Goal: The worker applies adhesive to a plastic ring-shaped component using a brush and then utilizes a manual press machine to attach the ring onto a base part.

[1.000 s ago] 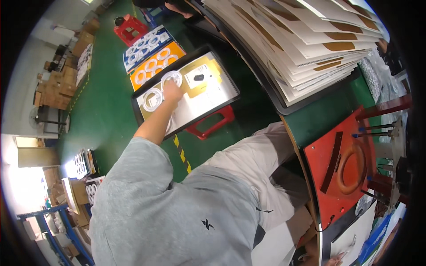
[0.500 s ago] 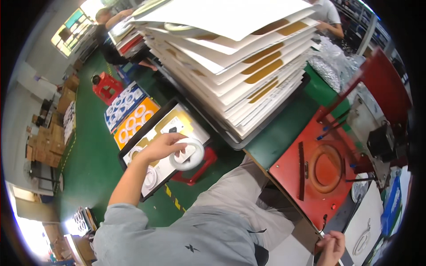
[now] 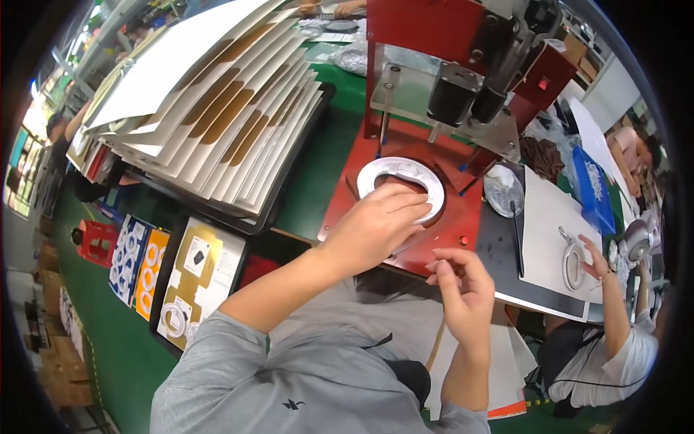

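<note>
The left hand (image 3: 372, 228) holds a white ring (image 3: 370, 176) over the red plate (image 3: 460, 213) of a press (image 3: 426, 30). The right hand (image 3: 464, 293) hovers nearby, half curled.

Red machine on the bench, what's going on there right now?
A person has their left hand on the near side of a white ring, over the machine's red base plate. Their right hand is near the plate's front edge, with nothing visible in it. To the left stands a stack of white sheets, and further right a co-worker's hand is over a pale sheet.
</note>
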